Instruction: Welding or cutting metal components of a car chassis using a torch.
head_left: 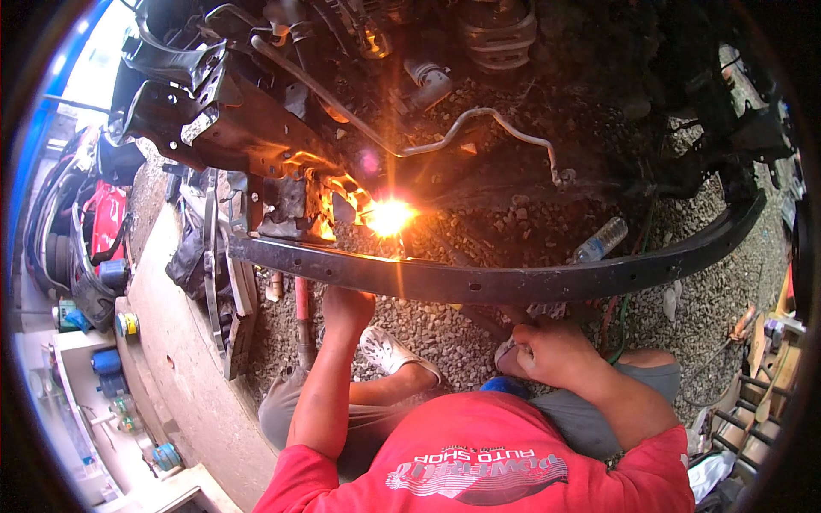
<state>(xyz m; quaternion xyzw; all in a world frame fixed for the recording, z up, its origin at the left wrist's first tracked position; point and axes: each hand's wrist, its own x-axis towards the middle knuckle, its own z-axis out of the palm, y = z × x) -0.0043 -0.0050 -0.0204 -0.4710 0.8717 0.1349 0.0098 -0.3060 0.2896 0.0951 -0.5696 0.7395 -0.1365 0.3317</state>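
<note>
A curved black bumper beam [487, 285] crosses in front of me, fixed to the front of a stripped vehicle frame [256, 128]. Behind its left part burns a glaring flame [389, 218], with the metal beside it glowing orange. My left hand [346, 306] reaches up under the beam; its fingers are hidden there. Below the beam's middle, my right hand [547, 346] is closed around what looks like a torch [486, 321]. Most of that tool is hidden by the hand, the beam and the glare. Both forearms are bare.
Gravel [428, 329] covers the ground. A clear plastic bottle [601, 241] lies behind the beam. Green and red hoses [623, 318] run near my right knee. A bent metal pipe [479, 115] hangs across the frame. Concrete edging [167, 342] and a white shelf [81, 385] stand left.
</note>
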